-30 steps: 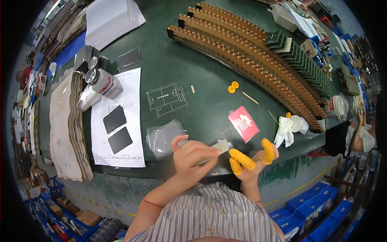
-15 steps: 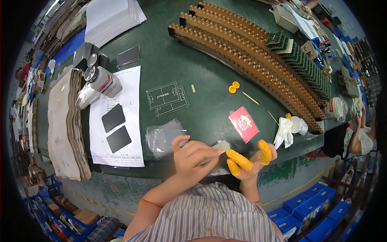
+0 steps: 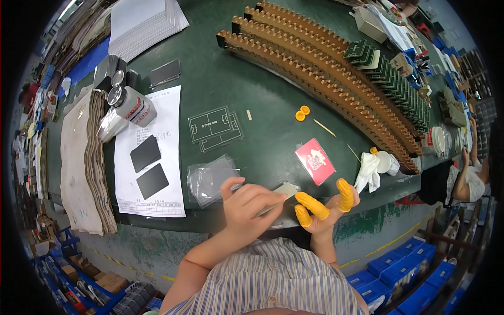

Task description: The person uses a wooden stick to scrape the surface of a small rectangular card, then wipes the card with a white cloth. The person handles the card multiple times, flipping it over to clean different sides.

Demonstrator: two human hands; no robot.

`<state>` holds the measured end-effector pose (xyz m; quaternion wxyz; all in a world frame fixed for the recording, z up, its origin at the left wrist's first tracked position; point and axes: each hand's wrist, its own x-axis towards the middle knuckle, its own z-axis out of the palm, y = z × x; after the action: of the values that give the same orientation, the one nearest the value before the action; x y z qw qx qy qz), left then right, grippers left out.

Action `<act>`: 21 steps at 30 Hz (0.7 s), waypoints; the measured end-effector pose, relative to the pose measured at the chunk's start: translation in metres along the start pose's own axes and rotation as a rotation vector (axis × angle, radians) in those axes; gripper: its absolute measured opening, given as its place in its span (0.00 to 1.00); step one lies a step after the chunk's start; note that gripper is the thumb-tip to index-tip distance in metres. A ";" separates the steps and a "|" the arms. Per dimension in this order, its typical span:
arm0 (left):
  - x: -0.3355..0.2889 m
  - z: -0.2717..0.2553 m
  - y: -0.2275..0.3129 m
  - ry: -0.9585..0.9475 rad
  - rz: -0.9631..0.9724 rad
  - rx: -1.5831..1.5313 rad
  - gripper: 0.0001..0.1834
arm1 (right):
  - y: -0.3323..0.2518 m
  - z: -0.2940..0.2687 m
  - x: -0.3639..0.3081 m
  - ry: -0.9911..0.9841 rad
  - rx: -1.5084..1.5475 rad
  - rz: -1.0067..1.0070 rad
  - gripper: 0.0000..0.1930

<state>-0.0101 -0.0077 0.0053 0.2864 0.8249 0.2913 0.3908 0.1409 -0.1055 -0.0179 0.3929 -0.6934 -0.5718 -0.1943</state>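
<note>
My left hand (image 3: pixel 249 209) is closed on a thin, pale greyish card (image 3: pixel 286 190) held at the table's near edge, seen nearly edge-on. Yellow rubber finger cots (image 3: pixel 313 205) cover several fingertips of my right hand (image 3: pixel 326 220). Its fingers are spread, with one covered tip close beside the card; whether they touch is unclear. Beyond the hands lies a red card (image 3: pixel 315 161) with a white print. To the left of my left hand are clear plastic sleeves (image 3: pixel 212 179). Farther off lie dark green cards (image 3: pixel 214 126) with white line drawings.
Long notched wooden racks (image 3: pixel 294 63) curve across the right, partly filled with green cards (image 3: pixel 394 79). At left, a bottle (image 3: pixel 135 107) and black cards (image 3: pixel 152 181) rest on a printed sheet (image 3: pixel 173 157). Toothpicks (image 3: pixel 324 128), spare finger cots (image 3: pixel 302 113) and a white glove (image 3: pixel 368 172) lie rightward.
The table and its contents appear slightly farther left in the view. Both hands keep nearly the same pose, with the pale card still in my left hand.
</note>
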 end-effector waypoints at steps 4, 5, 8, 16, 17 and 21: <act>-0.001 0.001 0.001 0.003 0.001 0.009 0.10 | 0.000 0.002 -0.001 -0.017 0.062 -0.048 0.10; -0.001 0.001 0.001 0.003 0.002 0.010 0.10 | 0.000 0.003 -0.002 -0.013 0.066 -0.041 0.10; -0.002 0.001 0.002 -0.001 0.005 0.018 0.10 | 0.002 0.004 -0.002 0.010 0.018 -0.041 0.09; -0.001 0.001 0.005 -0.013 0.021 0.039 0.11 | 0.003 0.000 -0.001 -0.011 0.023 -0.030 0.10; -0.001 0.001 0.004 -0.012 0.021 0.041 0.11 | 0.004 0.000 0.000 -0.027 0.011 -0.025 0.12; 0.000 0.003 0.004 0.003 0.033 0.072 0.11 | 0.005 0.000 0.002 -0.023 0.057 0.246 0.19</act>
<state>-0.0066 -0.0110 0.0061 0.2497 0.8386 0.2921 0.3861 0.1462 -0.1042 -0.0178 0.4267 -0.7491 -0.4923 -0.1201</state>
